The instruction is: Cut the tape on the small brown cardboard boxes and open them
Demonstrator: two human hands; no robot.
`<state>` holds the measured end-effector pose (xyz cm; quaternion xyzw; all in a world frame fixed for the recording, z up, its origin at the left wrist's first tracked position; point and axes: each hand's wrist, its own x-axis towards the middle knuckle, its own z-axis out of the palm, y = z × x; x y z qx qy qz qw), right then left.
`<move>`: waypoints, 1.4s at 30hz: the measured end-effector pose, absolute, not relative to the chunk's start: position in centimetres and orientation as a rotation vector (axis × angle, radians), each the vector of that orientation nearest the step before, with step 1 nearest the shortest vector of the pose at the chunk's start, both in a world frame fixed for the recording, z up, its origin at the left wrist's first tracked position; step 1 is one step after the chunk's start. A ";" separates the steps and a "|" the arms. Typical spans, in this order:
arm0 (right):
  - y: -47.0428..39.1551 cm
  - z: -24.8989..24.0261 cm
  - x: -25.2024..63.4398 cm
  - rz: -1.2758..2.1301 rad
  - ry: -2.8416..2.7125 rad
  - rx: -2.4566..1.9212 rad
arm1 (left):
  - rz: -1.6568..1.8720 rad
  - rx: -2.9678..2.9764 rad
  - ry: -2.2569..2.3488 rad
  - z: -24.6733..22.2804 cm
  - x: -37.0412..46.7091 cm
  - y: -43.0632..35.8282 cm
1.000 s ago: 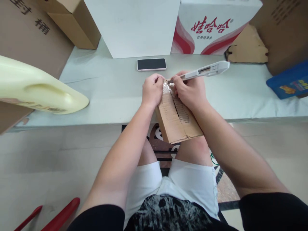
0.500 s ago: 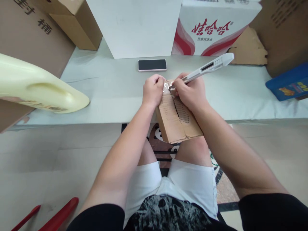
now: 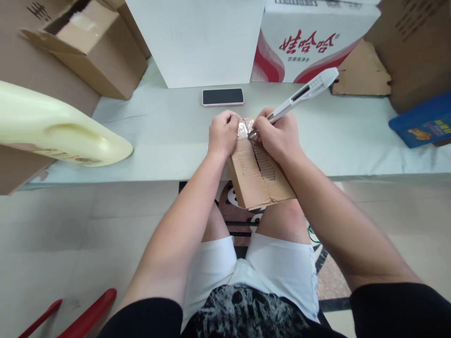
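A small brown cardboard box (image 3: 253, 183) lies tilted across the table's front edge, its near end over my lap. Clear tape covers part of its far end, and a dark slit with short marks beside it runs down its top. My left hand (image 3: 223, 134) is closed on the box's far left edge. In my right hand (image 3: 279, 136) is a white utility knife (image 3: 299, 96), gripped like a pen, its tip at the tape near the slit's far end.
A phone (image 3: 222, 96) lies flat beyond the box. Behind stand a white box (image 3: 200, 42) and a red-and-white carton (image 3: 310, 44). Cardboard boxes (image 3: 102, 51) and a pale yellow bottle (image 3: 66, 126) are at left, a blue package (image 3: 423, 119) at right.
My right hand and the knife have shifted slightly, the knife's rear end dipping a little. The open cardboard box at the back left has moved nearer and shows more of its top.
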<state>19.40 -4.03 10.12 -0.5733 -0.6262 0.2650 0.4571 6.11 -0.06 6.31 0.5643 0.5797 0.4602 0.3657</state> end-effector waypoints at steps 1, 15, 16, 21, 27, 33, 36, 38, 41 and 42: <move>-4.0 10.1 19.4 0.655 -1.537 -1.413 | 1.181 1.445 1.493 6.3 6.1 -0.1; -3.7 9.9 19.4 0.638 -1.598 -1.390 | 1.117 1.396 1.502 6.9 6.1 -0.4; -3.7 9.9 19.5 0.636 -1.599 -1.389 | 1.118 1.393 1.495 6.8 6.1 -0.4; -3.8 10.0 19.5 0.641 -1.600 -1.384 | 1.130 1.391 1.508 6.8 6.2 -0.5; -3.8 10.0 19.4 0.633 -1.575 -1.385 | 1.152 1.417 1.522 7.0 6.3 -0.5; -3.5 9.4 19.6 0.649 -1.574 -1.385 | 1.162 1.429 1.531 6.6 6.2 -0.4; -3.3 9.2 19.6 0.673 -1.545 -1.372 | 1.168 1.424 1.534 6.5 6.2 -0.4; -3.3 9.3 19.6 0.683 -1.527 -1.374 | 1.172 1.418 1.529 6.6 6.2 -0.4; -3.4 9.4 19.6 0.696 -1.522 -1.375 | 1.181 1.408 1.520 6.6 6.2 -0.5; -3.4 9.4 19.6 0.698 -1.526 -1.374 | 1.184 1.407 1.520 6.7 6.2 -0.5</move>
